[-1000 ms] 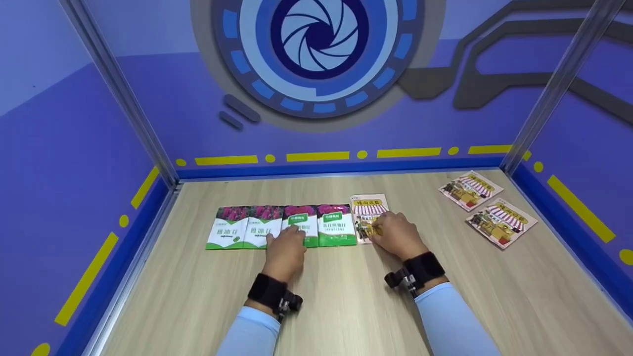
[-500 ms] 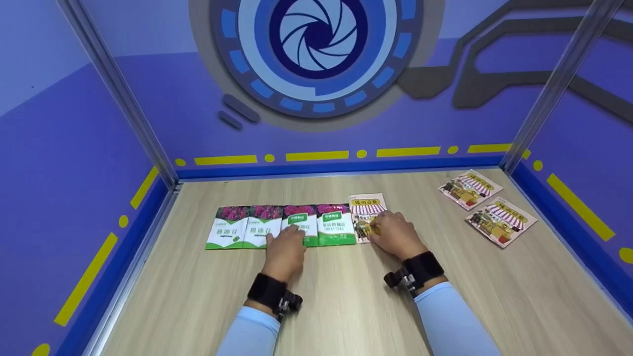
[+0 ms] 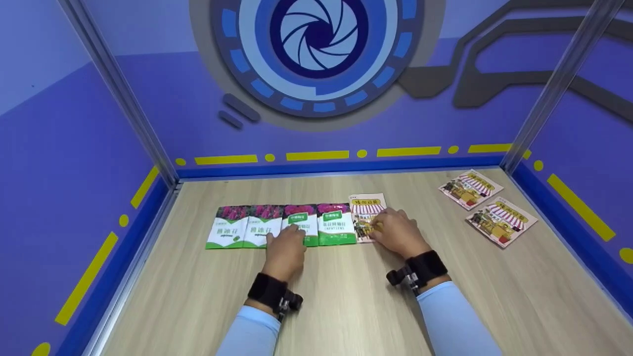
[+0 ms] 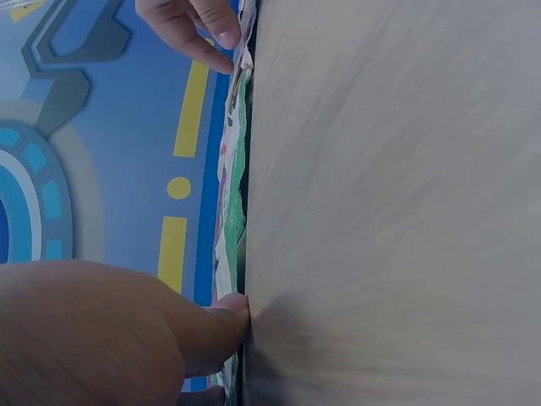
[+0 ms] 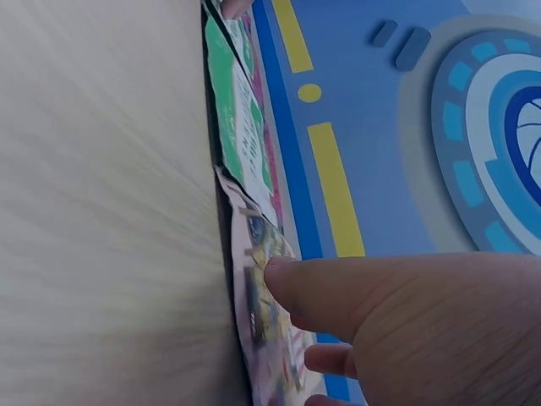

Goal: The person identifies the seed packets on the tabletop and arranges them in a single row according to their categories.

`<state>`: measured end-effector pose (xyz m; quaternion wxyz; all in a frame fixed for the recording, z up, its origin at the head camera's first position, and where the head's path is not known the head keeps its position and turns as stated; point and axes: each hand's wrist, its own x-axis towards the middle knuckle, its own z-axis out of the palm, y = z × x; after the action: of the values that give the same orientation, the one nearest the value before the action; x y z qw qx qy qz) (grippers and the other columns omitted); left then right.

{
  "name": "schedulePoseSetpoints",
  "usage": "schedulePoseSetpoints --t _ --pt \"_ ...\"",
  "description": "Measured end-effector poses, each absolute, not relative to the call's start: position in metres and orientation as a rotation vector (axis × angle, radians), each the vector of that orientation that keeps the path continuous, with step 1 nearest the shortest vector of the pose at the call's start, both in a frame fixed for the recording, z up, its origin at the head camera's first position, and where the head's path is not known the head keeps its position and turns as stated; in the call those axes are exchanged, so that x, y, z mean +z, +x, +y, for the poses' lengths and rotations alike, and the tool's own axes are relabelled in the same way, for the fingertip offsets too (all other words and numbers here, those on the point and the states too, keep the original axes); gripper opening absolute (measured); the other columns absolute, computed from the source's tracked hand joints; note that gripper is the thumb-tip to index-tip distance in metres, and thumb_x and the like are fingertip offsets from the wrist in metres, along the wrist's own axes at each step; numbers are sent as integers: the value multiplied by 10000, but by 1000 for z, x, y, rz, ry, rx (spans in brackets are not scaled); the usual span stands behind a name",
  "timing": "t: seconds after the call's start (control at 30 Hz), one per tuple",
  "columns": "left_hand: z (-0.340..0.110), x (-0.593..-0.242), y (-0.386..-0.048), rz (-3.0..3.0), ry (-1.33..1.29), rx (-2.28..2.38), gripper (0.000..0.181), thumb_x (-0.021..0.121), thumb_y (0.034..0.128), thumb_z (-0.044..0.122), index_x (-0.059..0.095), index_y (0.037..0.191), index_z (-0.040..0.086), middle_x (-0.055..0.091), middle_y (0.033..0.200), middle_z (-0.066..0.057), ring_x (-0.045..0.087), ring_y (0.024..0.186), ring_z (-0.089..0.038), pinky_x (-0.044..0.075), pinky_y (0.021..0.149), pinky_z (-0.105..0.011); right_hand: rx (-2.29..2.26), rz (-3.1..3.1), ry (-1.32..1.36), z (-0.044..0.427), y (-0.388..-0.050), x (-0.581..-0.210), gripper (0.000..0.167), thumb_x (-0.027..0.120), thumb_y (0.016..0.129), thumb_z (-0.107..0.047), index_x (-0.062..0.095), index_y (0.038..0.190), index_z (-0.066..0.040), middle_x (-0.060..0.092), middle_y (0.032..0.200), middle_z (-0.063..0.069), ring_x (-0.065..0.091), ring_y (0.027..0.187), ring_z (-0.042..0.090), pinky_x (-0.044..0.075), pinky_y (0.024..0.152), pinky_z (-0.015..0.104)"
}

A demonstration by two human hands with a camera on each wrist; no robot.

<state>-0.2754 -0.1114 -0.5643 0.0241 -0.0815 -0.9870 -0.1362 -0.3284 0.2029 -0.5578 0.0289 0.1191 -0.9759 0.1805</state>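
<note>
Several flower seed packets lie flat edge to edge in a row on the table. Two white-and-green packets [image 3: 226, 228] with tall pink blooms are at its left. Beside them come two packets [image 3: 337, 226] with round magenta flowers. At the right end lies a pink packet [image 3: 367, 203] with a striped awning. My left hand [image 3: 286, 252] rests over the row's middle, its fingertips touching the packets and partly covering them. My right hand [image 3: 399, 232] presses its fingertips on the pink packet's lower right part; in the right wrist view the thumb [image 5: 296, 283] lies on its face.
Two more pink awning packets, a rear one [image 3: 471, 190] and a nearer one [image 3: 501, 222], lie at an angle on the right of the wooden table [image 3: 341, 306]. Blue-purple panels [image 3: 316, 141] with yellow marks enclose the back and both sides.
The pink packet at the row's end has shifted very slightly left. My right hand has moved a touch to the right since half a second ago. The left hand stays put.
</note>
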Motion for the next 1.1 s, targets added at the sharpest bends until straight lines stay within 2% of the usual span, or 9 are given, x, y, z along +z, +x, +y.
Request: schedulePoseSetpoints --t 0.23,0.4,0.5,0.73,0.97,1.1 --pt "-112 -564 -275 -3074 -241 -415 412 786 1063 172 749 1460 68 652 1637 -152 611 1535 -378 393 1243 -816 580 -3033 200 240 -333 -555 417 781 1041 -309 790 1370 -52 685 1494 265 628 1364 554 516 1064 817" --pt "-112 -564 -278 -3086 -235 -412 423 776 1074 183 736 1479 70 637 1657 -143 589 1560 -373 370 1263 -818 552 -3049 43 280 -332 -552 479 743 1040 -324 746 1409 -18 635 1516 332 588 1359 633 487 1055 867" --pt "-112 -564 -278 -3084 -233 -413 420 780 1069 178 740 1473 71 645 1649 -141 595 1554 -369 373 1261 -817 559 -3035 -17 302 -330 -552 524 738 1038 -323 722 1430 24 604 1528 378 573 1357 666 489 1071 852" --pt "-112 -565 -277 -3075 -239 -409 409 791 1056 172 751 1451 73 660 1627 -137 614 1530 -359 394 1245 -810 622 -3026 -71 338 -328 -561 634 708 1072 -282 584 1510 159 391 1671 487 374 1571 666 344 1305 765" --pt "-110 -564 -276 -3078 -260 -408 414 782 1065 184 744 1460 67 651 1637 -144 607 1538 -358 400 1242 -805 700 -3023 -170 354 -337 -562 719 688 1090 -286 469 1609 162 261 1742 487 265 1623 686 237 1303 841" --pt "-111 -563 -276 -3087 -246 -390 416 782 1067 187 743 1466 75 652 1638 -138 607 1539 -354 400 1246 -805 615 -3049 -82 354 -347 -556 741 719 1068 -246 456 1595 203 273 1721 504 291 1602 693 273 1318 799"
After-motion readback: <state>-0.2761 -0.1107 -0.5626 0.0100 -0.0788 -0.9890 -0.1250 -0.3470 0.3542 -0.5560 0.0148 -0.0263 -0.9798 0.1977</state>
